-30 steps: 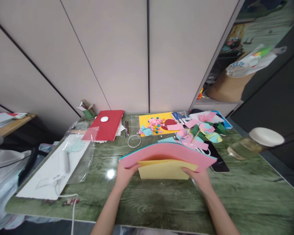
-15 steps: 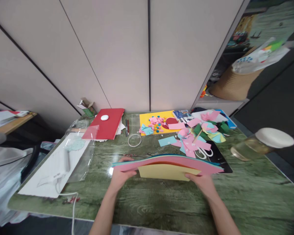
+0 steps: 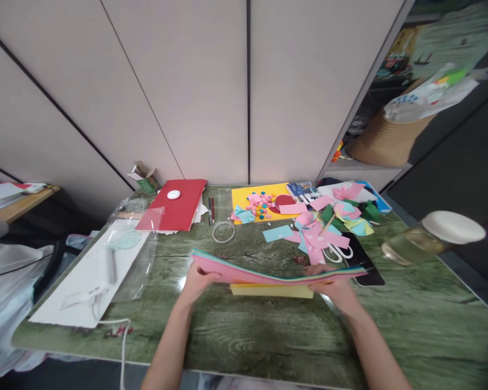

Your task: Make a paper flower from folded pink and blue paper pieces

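A stack of coloured paper (image 3: 264, 275), pink in front with teal and other colours behind, is held upright on its long edge above the table, sagging in the middle. My left hand (image 3: 198, 281) grips its left end, the thumb on the near side. Around the stack's right part my right hand (image 3: 329, 283) is closed, fingers behind and thumb in front. A yellow sheet (image 3: 271, 291) shows below the stack's lower edge; whether it touches the table I cannot tell. Beyond my right hand lie white-handled scissors (image 3: 338, 252) and a black tablet-like slab (image 3: 364, 260).
Pink and blue paper pieces (image 3: 311, 235) lie at the back right, near a yellow sheet with small beads (image 3: 264, 206). A lidded bottle (image 3: 423, 238) stands right. A red folder (image 3: 174, 208), a white ring (image 3: 223, 232) and a white cable (image 3: 124, 346) are leftward.
The paper stack has gone from bowing upward to sagging in the middle. Less of the yellow sheet shows. My right hand's fingers now appear above the stack's edge.
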### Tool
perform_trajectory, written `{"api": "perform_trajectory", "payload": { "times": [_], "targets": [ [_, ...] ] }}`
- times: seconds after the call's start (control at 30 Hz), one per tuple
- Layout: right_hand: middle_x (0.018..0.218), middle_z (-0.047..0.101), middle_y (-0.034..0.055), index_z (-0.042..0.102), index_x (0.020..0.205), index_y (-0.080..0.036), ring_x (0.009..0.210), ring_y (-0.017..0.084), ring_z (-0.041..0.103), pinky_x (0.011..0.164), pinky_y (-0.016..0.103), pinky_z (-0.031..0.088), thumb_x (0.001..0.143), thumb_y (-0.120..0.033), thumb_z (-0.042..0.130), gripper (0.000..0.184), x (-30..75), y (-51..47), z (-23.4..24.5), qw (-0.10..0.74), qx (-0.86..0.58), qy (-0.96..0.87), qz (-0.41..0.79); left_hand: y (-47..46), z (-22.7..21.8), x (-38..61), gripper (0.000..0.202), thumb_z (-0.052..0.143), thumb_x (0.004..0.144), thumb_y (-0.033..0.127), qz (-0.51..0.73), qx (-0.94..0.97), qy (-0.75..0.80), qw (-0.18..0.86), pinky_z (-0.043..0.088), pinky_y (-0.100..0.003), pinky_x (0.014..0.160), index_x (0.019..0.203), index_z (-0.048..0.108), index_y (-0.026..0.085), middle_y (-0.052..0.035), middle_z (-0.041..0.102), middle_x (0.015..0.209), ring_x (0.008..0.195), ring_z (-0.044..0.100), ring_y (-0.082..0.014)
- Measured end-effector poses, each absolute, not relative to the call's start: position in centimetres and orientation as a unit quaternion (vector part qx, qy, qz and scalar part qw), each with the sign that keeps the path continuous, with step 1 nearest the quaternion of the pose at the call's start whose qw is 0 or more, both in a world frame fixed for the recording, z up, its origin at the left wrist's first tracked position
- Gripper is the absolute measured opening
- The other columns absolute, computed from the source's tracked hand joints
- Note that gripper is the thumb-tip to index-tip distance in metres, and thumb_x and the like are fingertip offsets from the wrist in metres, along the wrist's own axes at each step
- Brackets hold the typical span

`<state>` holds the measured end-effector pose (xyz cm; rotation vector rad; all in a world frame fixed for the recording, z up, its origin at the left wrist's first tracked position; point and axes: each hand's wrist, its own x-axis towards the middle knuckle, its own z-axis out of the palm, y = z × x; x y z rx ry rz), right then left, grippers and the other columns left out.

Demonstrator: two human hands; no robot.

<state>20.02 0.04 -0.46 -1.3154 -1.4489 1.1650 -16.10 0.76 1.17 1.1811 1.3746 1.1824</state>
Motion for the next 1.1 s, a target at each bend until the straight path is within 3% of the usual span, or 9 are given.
{"api": "perform_trajectory", "payload": {
  "times": [0.17, 0.3, 0.5, 0.73, 0.93, 1.1],
  "targets": [
    [0.084, 0.070, 0.0093, 0.066, 0.083, -0.016, 0.078, 0.025, 0.063, 0.074, 0.039, 0.050, 0.051, -0.037, 0.077, 0.040, 19.9, -0.1, -0.9, 0.444, -0.567, -0.494, 0.487, 1.0, 0.0, -15.9, 0.029, 0.072, 0.052, 0.034, 0.506, 0.453, 0.574, 0.458, 0.046, -0.027, 0.062, 0.070, 0.063, 0.013, -0.0037, 0.067, 0.068, 0.062, 0.058, -0.0170],
    [0.082, 0.069, 0.0089, 0.065, 0.080, -0.016, 0.077, 0.024, 0.062, 0.074, 0.037, 0.049, 0.053, -0.036, 0.076, 0.035, 20.0, -0.1, -0.3, 0.457, -0.572, -0.512, 0.448, 0.4, 0.8, -15.5, 0.025, 0.073, 0.048, 0.032, 0.507, 0.451, 0.586, 0.444, 0.046, -0.027, 0.060, 0.060, 0.062, 0.013, -0.0025, 0.064, 0.058, 0.058, 0.057, -0.0168],
    [0.081, 0.066, 0.0055, 0.064, 0.080, -0.017, 0.079, 0.021, 0.060, 0.071, 0.032, 0.048, 0.056, -0.034, 0.074, 0.031, 20.5, -0.2, -0.7, 0.442, -0.535, -0.586, 0.420, -0.7, 0.7, -14.8, 0.045, 0.077, 0.044, 0.024, 0.480, 0.460, 0.604, 0.439, 0.048, -0.030, 0.075, 0.085, 0.064, 0.012, -0.0078, 0.069, 0.086, 0.082, 0.062, -0.0232],
    [0.084, 0.071, 0.0091, 0.067, 0.083, -0.014, 0.079, 0.025, 0.064, 0.075, 0.038, 0.051, 0.051, -0.034, 0.078, 0.039, 19.7, -1.0, -0.2, 0.449, -0.601, -0.482, 0.453, -1.0, 1.8, -13.8, 0.042, 0.080, 0.045, 0.027, 0.473, 0.421, 0.624, 0.459, 0.049, -0.031, 0.072, 0.081, 0.066, 0.010, -0.0090, 0.071, 0.080, 0.077, 0.064, -0.0242],
    [0.105, 0.066, 0.0114, 0.062, 0.104, -0.015, 0.090, 0.028, 0.065, 0.077, 0.040, 0.053, 0.060, -0.035, 0.075, 0.050, 18.4, -1.5, 2.2, 0.425, -0.566, -0.358, 0.608, -1.6, 3.8, -12.8, 0.053, 0.076, 0.058, 0.030, 0.475, 0.303, 0.556, 0.612, 0.049, -0.035, 0.082, 0.105, 0.061, 0.012, -0.0128, 0.065, 0.107, 0.094, 0.063, -0.0260],
    [0.095, 0.069, 0.0126, 0.064, 0.098, -0.013, 0.080, 0.027, 0.067, 0.074, 0.040, 0.054, 0.061, -0.032, 0.074, 0.043, 17.9, -1.5, 0.1, 0.350, -0.539, -0.293, 0.708, -1.7, 1.9, -13.2, 0.049, 0.075, 0.061, 0.029, 0.380, 0.226, 0.567, 0.695, 0.051, -0.036, 0.080, 0.104, 0.061, 0.009, -0.0167, 0.064, 0.107, 0.089, 0.065, -0.0264]
  ]
}}
